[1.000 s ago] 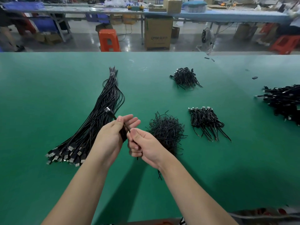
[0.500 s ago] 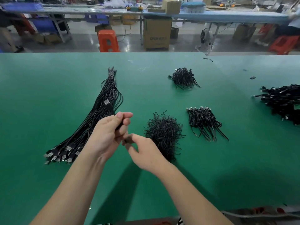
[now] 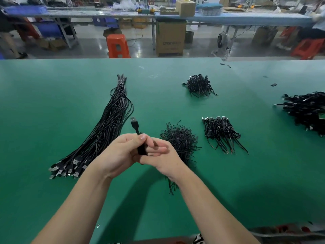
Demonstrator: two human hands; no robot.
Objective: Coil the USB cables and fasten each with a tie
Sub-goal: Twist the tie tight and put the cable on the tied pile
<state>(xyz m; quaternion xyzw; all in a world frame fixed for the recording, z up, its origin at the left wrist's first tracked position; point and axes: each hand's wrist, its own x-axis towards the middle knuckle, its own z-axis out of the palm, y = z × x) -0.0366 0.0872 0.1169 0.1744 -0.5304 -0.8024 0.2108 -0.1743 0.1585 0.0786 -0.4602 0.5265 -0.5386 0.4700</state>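
Wide green matte counter carries everything. Largest item: long straight bundle of black USB cables, tied at the far tip, metal plugs fanned out at the near-left end, lying diagonally just left of the hands. Far right edge: big heap of black coiled cables, partly cut off by the frame. Right of centre: row of coiled, tied black cables with plugs pointing away. Far centre: small mound of black cables. Just right of the hands, partly hidden behind the right wrist: loose pile of thin black wire ties.

Left hand and right hand meet above the counter near centre, touching each other. Left grip: fingers and thumb curled round a coiled black USB cable, thumb on top. The cable's silver-tipped USB plug sticks up and away from the left thumb. Right grip: fingers close against the coil from the right, fingertips overlapping the left hand's fingers; whether it pinches a tie cannot be told, fingers hide it. Coil mostly covered by both hands.

Small black bits lie on the far-right counter. Behind the counter: orange plastic stool, brown cardboard box.
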